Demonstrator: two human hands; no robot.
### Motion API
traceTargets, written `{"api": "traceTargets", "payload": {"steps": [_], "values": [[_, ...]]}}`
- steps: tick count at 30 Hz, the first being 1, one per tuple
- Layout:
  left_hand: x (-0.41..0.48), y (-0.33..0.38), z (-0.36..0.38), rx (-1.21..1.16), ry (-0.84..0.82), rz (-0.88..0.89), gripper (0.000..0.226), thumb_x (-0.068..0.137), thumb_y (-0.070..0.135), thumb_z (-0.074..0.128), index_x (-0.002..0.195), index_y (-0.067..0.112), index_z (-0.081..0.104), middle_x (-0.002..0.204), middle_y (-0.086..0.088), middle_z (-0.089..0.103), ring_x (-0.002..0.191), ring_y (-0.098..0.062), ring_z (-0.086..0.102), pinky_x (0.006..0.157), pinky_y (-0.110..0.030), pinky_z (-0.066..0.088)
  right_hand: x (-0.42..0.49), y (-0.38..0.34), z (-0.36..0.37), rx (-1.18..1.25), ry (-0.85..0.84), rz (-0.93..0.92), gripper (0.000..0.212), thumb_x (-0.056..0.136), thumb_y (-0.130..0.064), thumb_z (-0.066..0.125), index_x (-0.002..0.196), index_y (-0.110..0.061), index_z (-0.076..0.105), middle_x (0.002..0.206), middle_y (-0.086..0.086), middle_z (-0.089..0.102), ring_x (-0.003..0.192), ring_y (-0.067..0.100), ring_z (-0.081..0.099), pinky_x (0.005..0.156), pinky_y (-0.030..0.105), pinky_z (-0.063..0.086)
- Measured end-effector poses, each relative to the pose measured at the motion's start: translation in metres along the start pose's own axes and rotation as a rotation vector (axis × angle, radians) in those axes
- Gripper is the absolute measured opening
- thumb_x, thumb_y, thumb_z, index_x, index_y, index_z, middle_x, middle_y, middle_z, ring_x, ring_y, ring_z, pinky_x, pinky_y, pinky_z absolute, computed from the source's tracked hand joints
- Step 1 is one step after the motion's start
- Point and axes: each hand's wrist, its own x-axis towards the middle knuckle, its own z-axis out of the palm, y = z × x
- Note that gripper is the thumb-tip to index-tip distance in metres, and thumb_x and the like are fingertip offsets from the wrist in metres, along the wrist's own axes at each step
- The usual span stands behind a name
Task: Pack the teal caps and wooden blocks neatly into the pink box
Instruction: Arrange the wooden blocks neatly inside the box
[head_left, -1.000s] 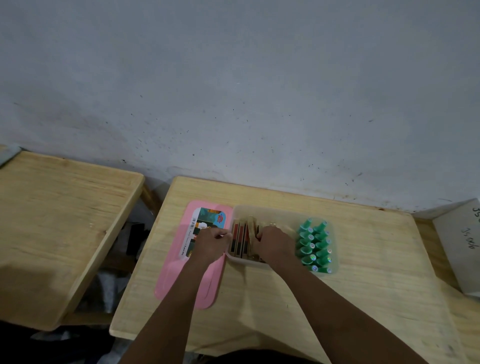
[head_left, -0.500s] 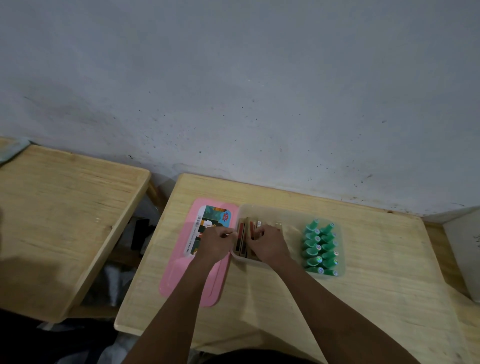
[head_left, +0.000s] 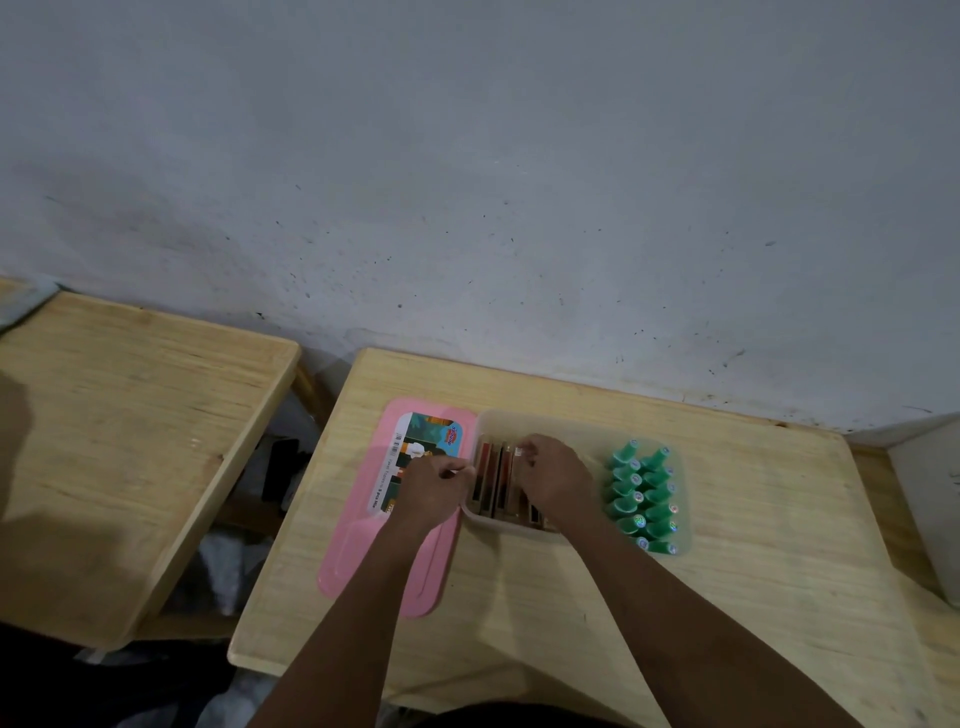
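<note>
Vs half a second back there's almost no change. Both hands sit at the same end of the box, and the right one has shifted a hair toward the caps. View framing is the same.

Left to right: second wooden table is off to the side. On the main table the pink lid lies flat with its printed label facing up, and it's touching the left side of the translucent box.

The wooden blocks stand on edge in the box's left end, packed side by side, dark red and brown faces showing. I can't count them under the hands.

The teal caps fill the right end in two tidy columns, all leaning the same way, each with a small shiny round end.

A pale grey container is at the far right edge.

Left hand is over the lid with fingers curled, thumb and forefinger pinching the box's left rim. Right hand is over the blocks, fingers curled down, fingertips closed on a pale block at the far end of the row.
</note>
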Motion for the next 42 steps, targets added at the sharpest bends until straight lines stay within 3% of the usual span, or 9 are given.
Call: {"api": "traceTargets", "payload": {"steps": [4, 9, 19, 27, 31, 38, 42], "values": [[0.0, -0.001, 0.0, 0.012, 0.004, 0.011, 0.033, 0.09, 0.021, 0.061, 0.12, 0.008, 0.063, 0.114, -0.013, 0.067, 0.104, -0.028, 0.064, 0.093, -0.045, 0.054, 0.012, 0.001, -0.011, -0.159, -0.103, -0.038, 0.043, 0.093, -0.02, 0.049, 0.135, -0.03, 0.052, 0.138, -0.006, 0.055, 0.121, 0.019, 0.055, 0.096, 0.033, 0.045], [-0.001, -0.001, 0.001, 0.009, 0.015, 0.019, 0.034, 0.09, 0.02, 0.06, 0.121, 0.007, 0.062, 0.115, -0.012, 0.066, 0.105, -0.027, 0.063, 0.093, -0.044, 0.054, 0.017, -0.004, -0.004, -0.201, -0.16, -0.038, 0.035, 0.091, -0.017, 0.047, 0.119, -0.03, 0.062, 0.122, -0.003, 0.065, 0.107, 0.023, 0.062, 0.09, 0.038, 0.052], [0.0, -0.003, 0.002, -0.004, 0.011, 0.024, 0.034, 0.09, 0.021, 0.06, 0.122, 0.009, 0.062, 0.119, -0.011, 0.064, 0.106, -0.023, 0.061, 0.093, -0.044, 0.054, 0.022, 0.002, 0.004, -0.126, -0.116, 0.04, 0.026, 0.092, -0.035, 0.049, 0.116, -0.032, 0.057, 0.12, -0.004, 0.065, 0.106, 0.022, 0.061, 0.089, 0.035, 0.048], [0.0, -0.003, 0.003, 0.003, 0.015, 0.01, 0.034, 0.091, 0.022, 0.059, 0.122, 0.01, 0.061, 0.119, -0.011, 0.063, 0.107, -0.023, 0.061, 0.092, -0.043, 0.055, 0.024, 0.006, -0.007, -0.048, -0.24, 0.015, 0.045, 0.086, -0.031, 0.054, 0.131, -0.034, 0.054, 0.136, -0.009, 0.056, 0.118, 0.017, 0.056, 0.098, 0.035, 0.047], [0.001, -0.004, 0.003, 0.005, 0.013, 0.005, 0.034, 0.09, 0.022, 0.06, 0.122, 0.01, 0.062, 0.12, -0.012, 0.063, 0.108, -0.025, 0.06, 0.092, -0.044, 0.055, 0.026, 0.009, -0.011, -0.01, -0.296, -0.038, 0.046, 0.089, -0.023, 0.052, 0.135, -0.026, 0.054, 0.138, -0.004, 0.056, 0.117, 0.018, 0.056, 0.098, 0.033, 0.046], [0.003, -0.005, 0.004, 0.012, 0.015, 0.006, 0.033, 0.09, 0.023, 0.06, 0.12, 0.01, 0.062, 0.119, -0.011, 0.064, 0.106, -0.024, 0.062, 0.091, -0.044, 0.055, 0.027, 0.009, -0.02, 0.077, -0.278, -0.131, 0.03, 0.095, -0.016, 0.053, 0.121, -0.011, 0.067, 0.125, 0.005, 0.064, 0.109, 0.019, 0.061, 0.084, 0.022, 0.042], [0.004, -0.005, 0.005, 0.015, 0.023, 0.001, 0.032, 0.09, 0.023, 0.06, 0.12, 0.01, 0.063, 0.117, -0.012, 0.065, 0.105, -0.025, 0.063, 0.091, -0.044, 0.055, 0.025, 0.013, -0.018, 0.124, -0.291, -0.132, 0.028, 0.096, -0.019, 0.053, 0.12, -0.012, 0.066, 0.121, 0.006, 0.065, 0.099, 0.015, 0.06, 0.076, 0.021, 0.043]]}}
